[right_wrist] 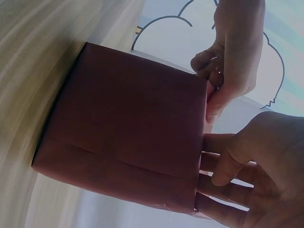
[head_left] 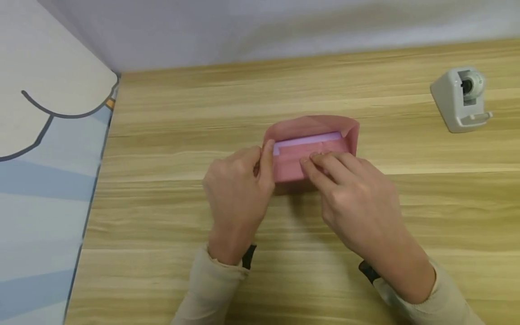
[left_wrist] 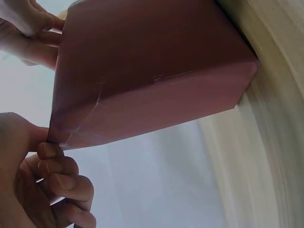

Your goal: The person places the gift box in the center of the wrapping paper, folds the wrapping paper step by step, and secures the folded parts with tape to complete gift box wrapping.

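A box-shaped thing in pink paper (head_left: 290, 168) stands upright on the table, its plain sides large in both wrist views. At its top, a pink flap lies over a lavender strip (head_left: 310, 140), and more paper stands up along the back edge. My left hand (head_left: 239, 185) pinches the top left corner of the paper (left_wrist: 142, 71) between thumb and curled index finger. My right hand (head_left: 359, 194) rests its fairly straight fingertips on the top flap. In the right wrist view, its fingers (right_wrist: 228, 194) reach over the top edge; what lies under the fingertips is hidden.
A white tape dispenser (head_left: 461, 101) with a roll of tape stands at the back right of the wooden table (head_left: 170, 117). A pale wall (head_left: 264, 31) rises behind it. At the left is a panel with cloud drawings (head_left: 44, 180).
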A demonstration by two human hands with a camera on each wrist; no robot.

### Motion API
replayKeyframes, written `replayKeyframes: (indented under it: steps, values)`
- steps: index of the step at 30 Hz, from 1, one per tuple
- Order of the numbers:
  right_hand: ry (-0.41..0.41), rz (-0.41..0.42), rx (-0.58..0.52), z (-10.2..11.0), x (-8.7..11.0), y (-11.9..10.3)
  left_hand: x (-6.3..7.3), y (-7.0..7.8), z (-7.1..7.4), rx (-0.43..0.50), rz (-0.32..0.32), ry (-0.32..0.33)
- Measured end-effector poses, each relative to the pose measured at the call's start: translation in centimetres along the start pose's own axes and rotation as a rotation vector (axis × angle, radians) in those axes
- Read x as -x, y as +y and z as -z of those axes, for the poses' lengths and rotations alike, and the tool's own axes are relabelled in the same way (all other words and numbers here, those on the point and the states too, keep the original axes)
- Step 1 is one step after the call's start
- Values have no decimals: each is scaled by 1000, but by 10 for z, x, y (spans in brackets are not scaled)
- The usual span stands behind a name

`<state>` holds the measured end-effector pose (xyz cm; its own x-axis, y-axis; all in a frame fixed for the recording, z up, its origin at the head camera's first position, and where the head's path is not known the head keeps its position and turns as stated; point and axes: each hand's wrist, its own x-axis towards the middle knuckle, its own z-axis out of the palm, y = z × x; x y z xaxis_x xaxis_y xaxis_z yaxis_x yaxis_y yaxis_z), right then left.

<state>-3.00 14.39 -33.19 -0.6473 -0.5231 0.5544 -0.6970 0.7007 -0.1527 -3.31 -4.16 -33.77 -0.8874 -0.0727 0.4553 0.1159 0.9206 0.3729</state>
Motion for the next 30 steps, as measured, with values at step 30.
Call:
replayKeyframes:
  steps: [30]
  values:
    - [-7, -11, 9, -1, 0, -2, 4, 1, 6, 94, 213, -337]
